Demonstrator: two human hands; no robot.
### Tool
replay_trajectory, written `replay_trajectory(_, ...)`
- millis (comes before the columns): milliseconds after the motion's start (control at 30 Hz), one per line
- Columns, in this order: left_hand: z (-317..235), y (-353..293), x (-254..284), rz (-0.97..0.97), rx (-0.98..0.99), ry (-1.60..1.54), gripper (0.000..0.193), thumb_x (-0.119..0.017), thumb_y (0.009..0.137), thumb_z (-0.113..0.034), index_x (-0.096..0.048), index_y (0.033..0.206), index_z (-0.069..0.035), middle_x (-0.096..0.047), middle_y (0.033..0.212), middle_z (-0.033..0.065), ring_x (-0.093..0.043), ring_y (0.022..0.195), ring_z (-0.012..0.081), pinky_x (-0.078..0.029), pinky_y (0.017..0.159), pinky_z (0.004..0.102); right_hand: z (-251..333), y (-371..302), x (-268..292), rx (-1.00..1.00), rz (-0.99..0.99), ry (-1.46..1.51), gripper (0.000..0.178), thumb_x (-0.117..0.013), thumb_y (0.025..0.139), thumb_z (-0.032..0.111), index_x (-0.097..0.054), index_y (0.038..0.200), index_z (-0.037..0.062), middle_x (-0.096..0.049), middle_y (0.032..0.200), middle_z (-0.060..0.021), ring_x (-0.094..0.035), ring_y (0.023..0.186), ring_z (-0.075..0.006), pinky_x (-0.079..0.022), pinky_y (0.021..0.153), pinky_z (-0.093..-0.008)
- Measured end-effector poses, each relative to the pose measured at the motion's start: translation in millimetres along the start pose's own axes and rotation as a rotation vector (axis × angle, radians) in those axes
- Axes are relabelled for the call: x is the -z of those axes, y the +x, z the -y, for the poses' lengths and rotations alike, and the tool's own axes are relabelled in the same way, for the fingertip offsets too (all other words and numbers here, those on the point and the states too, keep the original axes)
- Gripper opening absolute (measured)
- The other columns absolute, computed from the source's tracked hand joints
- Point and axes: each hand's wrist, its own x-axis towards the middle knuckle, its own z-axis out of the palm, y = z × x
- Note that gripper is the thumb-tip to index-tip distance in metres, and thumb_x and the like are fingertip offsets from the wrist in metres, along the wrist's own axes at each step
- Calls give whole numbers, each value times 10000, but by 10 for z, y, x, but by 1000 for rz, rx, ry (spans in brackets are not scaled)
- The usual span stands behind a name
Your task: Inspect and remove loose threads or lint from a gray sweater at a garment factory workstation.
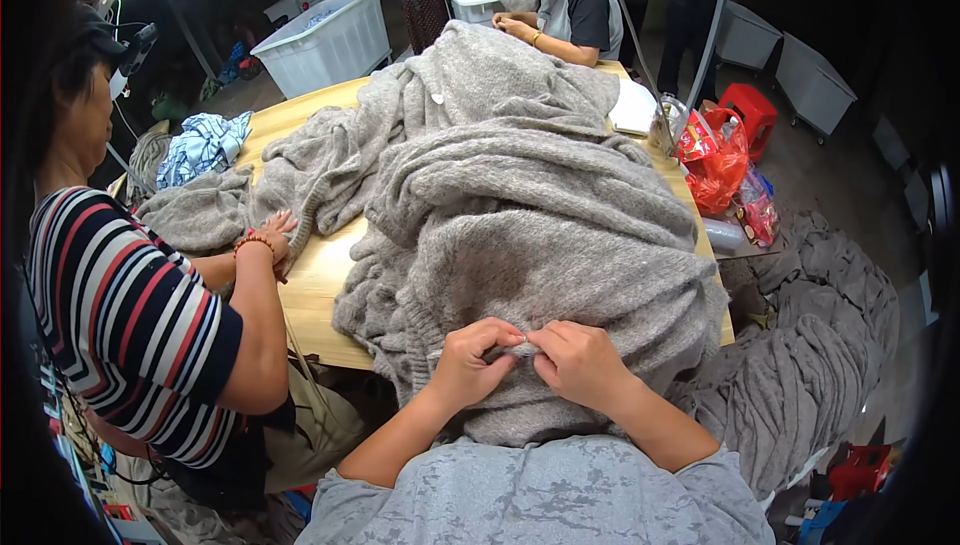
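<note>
A large heap of grey knitted fabric (560, 255) lies before me, spilling over the table's near edge towards my lap. Both my hands meet at its front, close together. My left hand (475, 358) pinches a fold of the knit between thumb and fingers. Just beside it, my right hand (575, 360) is closed on the same fold, thumb below and fingers above. Something tiny and pale shows between the fingertips; it is too small to name.
At left, a co-worker in a striped top handles grey knit on the wooden table (325, 270). Blue-white cloth (203, 148) lies beyond. Another person sits at the far end. Red bags (715, 160) and a red stool (750, 115) stand right, above more piled knit (800, 355). White bins (325, 45) stand behind.
</note>
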Motion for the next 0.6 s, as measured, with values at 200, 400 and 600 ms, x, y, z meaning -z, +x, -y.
replay_trajectory(200, -14, -14, -15, -34, 66, -62, 175, -635, 631, 80, -607, 792, 18, -650, 878, 116, -628, 761, 167, -475, 625, 244, 30, 12, -41, -209, -10, 138, 195, -626, 652, 54, -649, 842, 14, -627, 717, -132, -611, 606, -283, -498, 560, -344)
replay_trajectory(400, -9, -24, -23, -58, 62, -87, 170, -656, 642, 81, -616, 793, 16, -649, 868, 111, -619, 744, 150, -467, 610, 234, 49, 97, -3, -334, -9, 248, 134, -605, 659, 99, -647, 753, 13, -614, 641, -133, -605, 557, -267, -478, 531, -343)
replay_trajectory(600, 22, -58, -37, -31, 211, -393, 120, -608, 721, 120, -640, 785, 24, -646, 878, 99, -598, 774, 101, -475, 639, 210, -63, 198, 110, -619, 140, 605, 134, -597, 659, 92, -645, 716, -19, -523, 500, -22, -474, 485, -52, -371, 443, -242)
